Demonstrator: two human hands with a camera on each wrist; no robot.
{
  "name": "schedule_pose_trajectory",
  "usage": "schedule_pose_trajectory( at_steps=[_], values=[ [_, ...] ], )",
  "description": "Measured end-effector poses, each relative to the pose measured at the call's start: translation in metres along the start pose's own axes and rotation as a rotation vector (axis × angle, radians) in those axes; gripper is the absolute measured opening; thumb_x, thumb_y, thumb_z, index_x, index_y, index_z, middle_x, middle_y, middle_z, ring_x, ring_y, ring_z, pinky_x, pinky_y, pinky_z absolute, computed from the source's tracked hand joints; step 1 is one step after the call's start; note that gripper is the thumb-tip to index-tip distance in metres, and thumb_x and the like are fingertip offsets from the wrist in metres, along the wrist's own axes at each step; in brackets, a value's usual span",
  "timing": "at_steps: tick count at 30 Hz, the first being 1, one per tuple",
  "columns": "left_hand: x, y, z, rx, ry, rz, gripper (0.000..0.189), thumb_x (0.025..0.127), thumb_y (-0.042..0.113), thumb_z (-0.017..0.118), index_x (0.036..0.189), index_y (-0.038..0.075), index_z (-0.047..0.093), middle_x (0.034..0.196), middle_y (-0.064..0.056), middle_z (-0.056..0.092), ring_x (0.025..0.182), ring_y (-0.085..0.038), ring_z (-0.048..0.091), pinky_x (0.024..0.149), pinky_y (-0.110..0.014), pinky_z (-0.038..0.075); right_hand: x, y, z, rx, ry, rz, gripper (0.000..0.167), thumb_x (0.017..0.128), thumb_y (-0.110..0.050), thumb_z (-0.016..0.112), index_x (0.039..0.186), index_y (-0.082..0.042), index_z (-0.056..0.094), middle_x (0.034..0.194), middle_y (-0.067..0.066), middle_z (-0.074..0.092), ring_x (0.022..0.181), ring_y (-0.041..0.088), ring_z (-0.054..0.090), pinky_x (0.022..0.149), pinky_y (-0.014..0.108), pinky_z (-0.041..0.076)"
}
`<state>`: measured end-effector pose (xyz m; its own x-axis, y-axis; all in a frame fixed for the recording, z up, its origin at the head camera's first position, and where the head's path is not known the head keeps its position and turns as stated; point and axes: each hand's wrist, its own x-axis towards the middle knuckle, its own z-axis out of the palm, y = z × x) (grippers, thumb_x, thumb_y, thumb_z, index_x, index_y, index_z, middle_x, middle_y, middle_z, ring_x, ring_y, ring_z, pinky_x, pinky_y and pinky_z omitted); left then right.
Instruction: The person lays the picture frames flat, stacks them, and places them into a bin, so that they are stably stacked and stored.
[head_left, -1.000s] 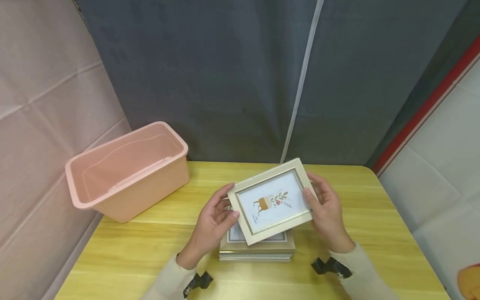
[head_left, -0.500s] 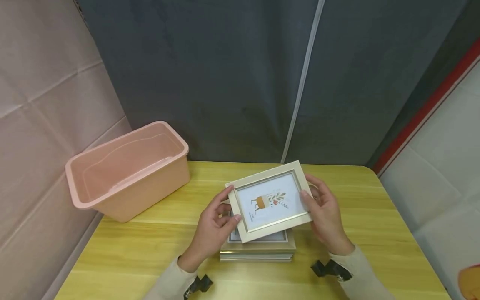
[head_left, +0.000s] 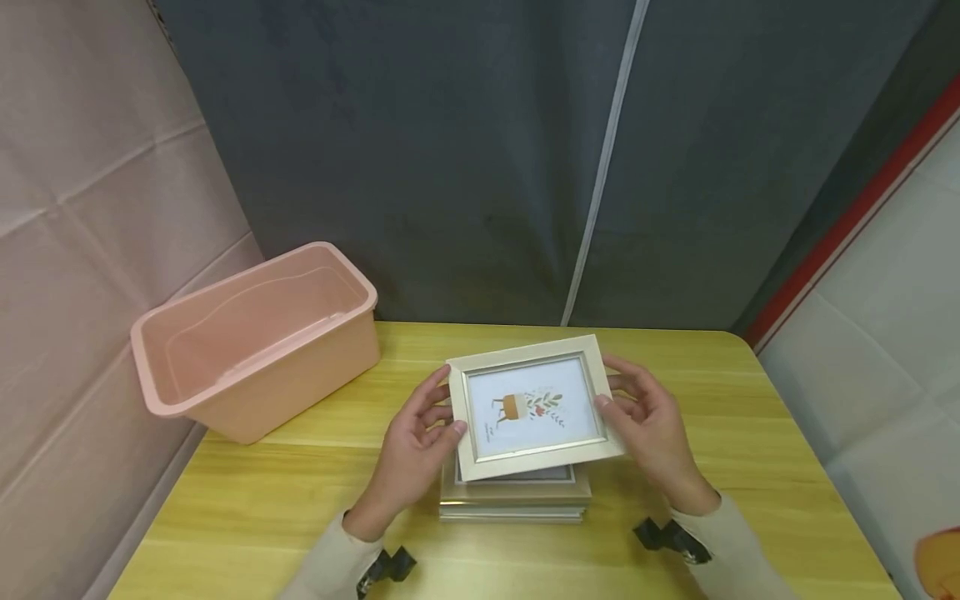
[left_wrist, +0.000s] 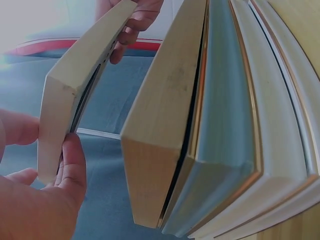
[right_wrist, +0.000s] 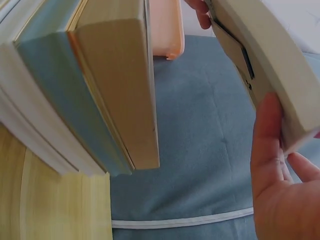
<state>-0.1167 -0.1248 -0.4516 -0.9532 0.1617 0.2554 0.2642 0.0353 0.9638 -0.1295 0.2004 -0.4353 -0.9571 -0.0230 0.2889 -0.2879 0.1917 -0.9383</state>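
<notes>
A cream picture frame point(head_left: 525, 462) with a silver inner edge and a print of an orange pot with flowers is held up by both hands, slightly tilted. My left hand point(head_left: 412, 450) grips its left edge, thumb on the front and fingers around the side. On the right edge, my right hand point(head_left: 652, 429) pinches it, thumb on the front and fingers behind. Below the frame stands a stack of several picture frames point(head_left: 517, 504), partly hidden by it. Both wrist views show a gap between the held frame point(left_wrist: 85, 55) and the stack point(left_wrist: 225, 100); a blue-green frame point(right_wrist: 65, 75) lies second from the top.
A pink plastic bin point(head_left: 300, 367) stands at the back left of the wooden table point(head_left: 315, 500), and its inside bottom is partly visible. A dark grey curtain point(head_left: 420, 167) hangs behind the table. A white panel with a red edge point(head_left: 855, 217) stands at the right.
Both hands have lowered the cream picture frame a little and moved it left. It has turned clockwise, so its long edges lie nearer to level. The stack and bin have stayed put.
</notes>
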Motion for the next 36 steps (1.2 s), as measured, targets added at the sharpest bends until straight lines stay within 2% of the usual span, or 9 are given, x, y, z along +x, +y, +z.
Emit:
schedule_pose_trajectory(
  at_steps=[4,7,10,16,22,26,32,36],
  values=[
    [-0.001,0.000,-0.003,0.006,0.016,-0.028,0.072,0.098,0.003,0.073,0.162,0.017,0.043,0.147,-0.021,0.058,0.117,-0.024,0.066,0.095,-0.025,0.061,-0.003,0.003,-0.003,-0.087,-0.029,-0.024,0.048,0.101,-0.003,0.068,0.148,-0.007,0.057,0.115,0.008,0.074,0.091,0.009,0.075,0.073,0.026,0.064],
    [-0.001,-0.001,-0.006,0.000,0.033,-0.042,0.069,0.097,0.002,0.073,0.159,0.016,0.047,0.144,-0.020,0.061,0.116,-0.021,0.067,0.095,-0.026,0.061,-0.005,0.007,-0.005,-0.115,-0.058,-0.057,0.047,0.101,-0.001,0.068,0.147,-0.006,0.058,0.114,0.020,0.075,0.091,0.008,0.074,0.070,0.028,0.064],
    [-0.001,-0.001,-0.009,-0.004,0.036,-0.064,0.066,0.098,0.002,0.072,0.157,0.017,0.050,0.142,-0.018,0.063,0.115,-0.019,0.068,0.095,-0.026,0.061,-0.006,0.010,-0.007,-0.121,-0.087,-0.070,0.047,0.100,0.000,0.068,0.146,-0.005,0.058,0.113,0.025,0.075,0.087,0.007,0.074,0.063,0.033,0.064],
    [-0.003,-0.002,-0.012,0.012,0.021,-0.094,0.064,0.099,0.003,0.072,0.157,0.017,0.050,0.142,-0.018,0.063,0.118,-0.025,0.067,0.096,-0.026,0.061,-0.010,0.015,-0.006,-0.095,-0.143,-0.044,0.051,0.099,0.000,0.071,0.148,-0.007,0.057,0.116,0.026,0.073,0.080,0.010,0.072,0.058,0.040,0.064],
    [-0.007,-0.004,-0.014,0.075,0.033,-0.164,0.053,0.099,0.008,0.072,0.150,0.017,0.059,0.144,-0.016,0.062,0.118,-0.029,0.065,0.090,-0.022,0.060,-0.014,0.021,-0.004,-0.089,-0.188,-0.027,0.052,0.099,-0.002,0.071,0.149,-0.008,0.057,0.122,0.025,0.069,0.078,0.012,0.072,0.058,0.038,0.063],
    [-0.008,-0.006,-0.014,0.099,0.032,-0.199,0.052,0.100,0.008,0.072,0.150,0.017,0.060,0.144,-0.015,0.063,0.117,-0.029,0.066,0.091,-0.022,0.060,-0.016,0.026,-0.003,-0.068,-0.207,-0.017,0.052,0.099,-0.002,0.071,0.149,-0.007,0.057,0.127,0.025,0.065,0.077,0.012,0.073,0.059,0.036,0.063],
    [-0.009,-0.011,-0.013,0.114,0.030,-0.195,0.059,0.099,0.008,0.073,0.155,0.017,0.053,0.141,-0.016,0.066,0.115,-0.029,0.068,0.092,-0.025,0.060,-0.017,0.031,-0.001,-0.089,-0.211,-0.003,0.052,0.100,-0.004,0.072,0.150,-0.008,0.057,0.128,0.025,0.064,0.077,0.011,0.073,0.060,0.037,0.063],
    [-0.009,-0.013,-0.013,0.157,0.041,-0.184,0.060,0.099,0.009,0.074,0.155,0.017,0.053,0.140,-0.014,0.067,0.116,-0.027,0.067,0.092,-0.024,0.060,-0.017,0.033,0.002,-0.097,-0.210,-0.001,0.053,0.099,-0.004,0.072,0.150,-0.007,0.057,0.128,0.026,0.065,0.078,0.010,0.073,0.060,0.038,0.063]
  ],
)
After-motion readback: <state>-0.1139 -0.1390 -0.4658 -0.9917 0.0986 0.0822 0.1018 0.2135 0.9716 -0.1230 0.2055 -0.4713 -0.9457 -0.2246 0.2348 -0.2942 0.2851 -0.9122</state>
